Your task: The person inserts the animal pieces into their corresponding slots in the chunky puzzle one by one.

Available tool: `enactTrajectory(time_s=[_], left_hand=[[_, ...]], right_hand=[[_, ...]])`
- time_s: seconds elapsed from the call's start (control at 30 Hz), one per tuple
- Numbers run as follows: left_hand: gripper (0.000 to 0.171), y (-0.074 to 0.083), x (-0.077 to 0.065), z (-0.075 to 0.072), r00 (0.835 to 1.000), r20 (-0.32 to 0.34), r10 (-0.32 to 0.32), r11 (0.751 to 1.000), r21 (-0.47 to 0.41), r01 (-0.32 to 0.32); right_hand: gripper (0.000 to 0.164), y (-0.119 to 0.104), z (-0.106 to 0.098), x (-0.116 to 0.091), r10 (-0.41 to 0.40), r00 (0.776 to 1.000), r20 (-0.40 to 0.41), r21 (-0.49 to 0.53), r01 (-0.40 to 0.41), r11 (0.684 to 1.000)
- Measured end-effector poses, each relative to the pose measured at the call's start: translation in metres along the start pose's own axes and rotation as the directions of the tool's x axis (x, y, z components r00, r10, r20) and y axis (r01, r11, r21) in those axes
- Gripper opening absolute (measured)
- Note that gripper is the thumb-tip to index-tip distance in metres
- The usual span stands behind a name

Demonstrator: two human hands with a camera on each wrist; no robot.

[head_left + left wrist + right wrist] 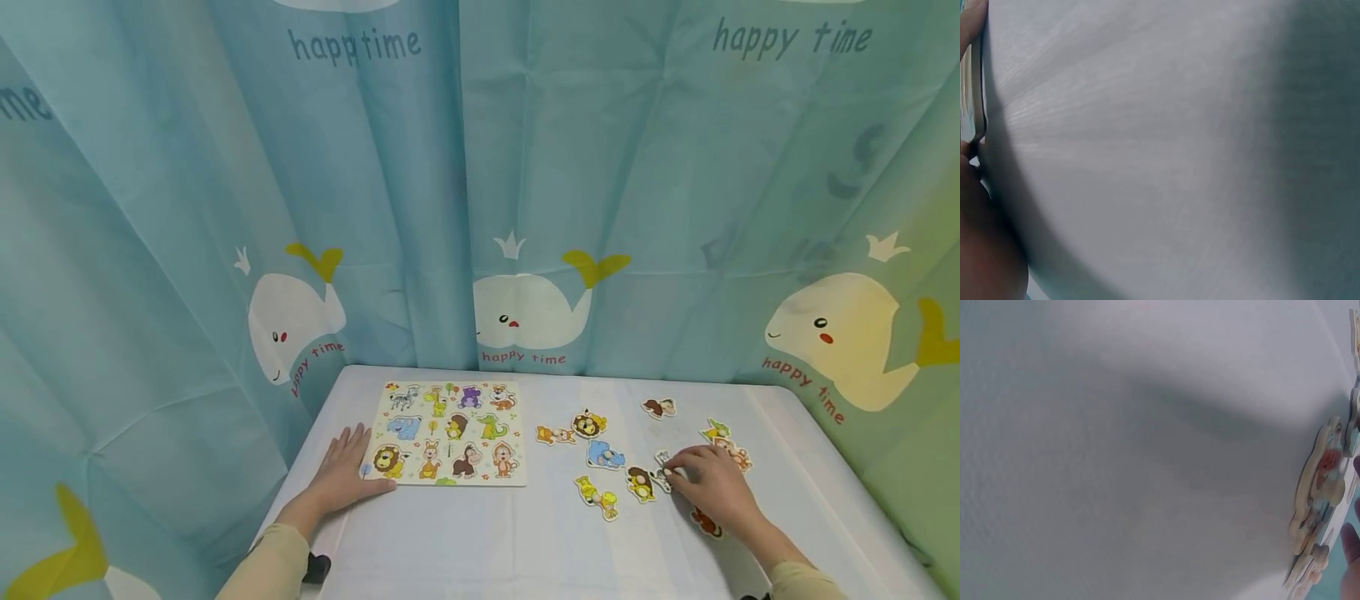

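Observation:
A flat animal puzzle board (450, 479) lies at the left of the table, with rows of animal pictures on it. My left hand (347, 473) rests at its near left corner, thumb along the front edge and fingers beside the left edge. At the right, my right hand (712, 483) pinches a zebra puzzle piece (662, 460) between thumb and fingertips, which partly hide it. A hedgehog piece (641, 483) lies just left of the zebra. Beyond the hand are a monkey piece (738, 457) and a green crocodile piece (717, 429); a reddish-brown piece (707, 523) lies below it.
Between board and right hand lie a lion piece (587, 423), a kangaroo piece (553, 436), a blue elephant piece (604, 455) and a giraffe piece (597, 498). A brown piece (658, 407) sits farther back. A whale-print curtain (555, 167) hangs behind the white table (480, 542).

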State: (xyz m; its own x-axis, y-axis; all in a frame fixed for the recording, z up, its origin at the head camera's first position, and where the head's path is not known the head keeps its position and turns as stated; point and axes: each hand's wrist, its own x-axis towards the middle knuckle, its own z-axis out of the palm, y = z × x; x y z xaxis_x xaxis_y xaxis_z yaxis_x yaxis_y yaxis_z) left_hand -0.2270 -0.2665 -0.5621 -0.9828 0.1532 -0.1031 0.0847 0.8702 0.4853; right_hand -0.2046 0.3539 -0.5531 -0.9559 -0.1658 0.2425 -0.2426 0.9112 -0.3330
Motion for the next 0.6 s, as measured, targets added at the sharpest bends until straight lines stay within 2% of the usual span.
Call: enactTrajectory(time_s=[0.37,0.6], left_hand=[[0.127,-0.0018,0.0001,0.0021,1.0,-0.006,0.003,1.0,0.014,-0.003],[0.126,0.0007,-0.0013,0.0008,1.0,-0.014,0.013,1.0,0.012,-0.012]], right_hand=[[0.01,0.0039,0.0025,-0.0024,0.02,1.0,-0.019,0.09,-0.018,0.996],[0.011,0.0036,0.004,-0.0022,0.018,0.999,-0.035,0.079,-0.015,0.997]])
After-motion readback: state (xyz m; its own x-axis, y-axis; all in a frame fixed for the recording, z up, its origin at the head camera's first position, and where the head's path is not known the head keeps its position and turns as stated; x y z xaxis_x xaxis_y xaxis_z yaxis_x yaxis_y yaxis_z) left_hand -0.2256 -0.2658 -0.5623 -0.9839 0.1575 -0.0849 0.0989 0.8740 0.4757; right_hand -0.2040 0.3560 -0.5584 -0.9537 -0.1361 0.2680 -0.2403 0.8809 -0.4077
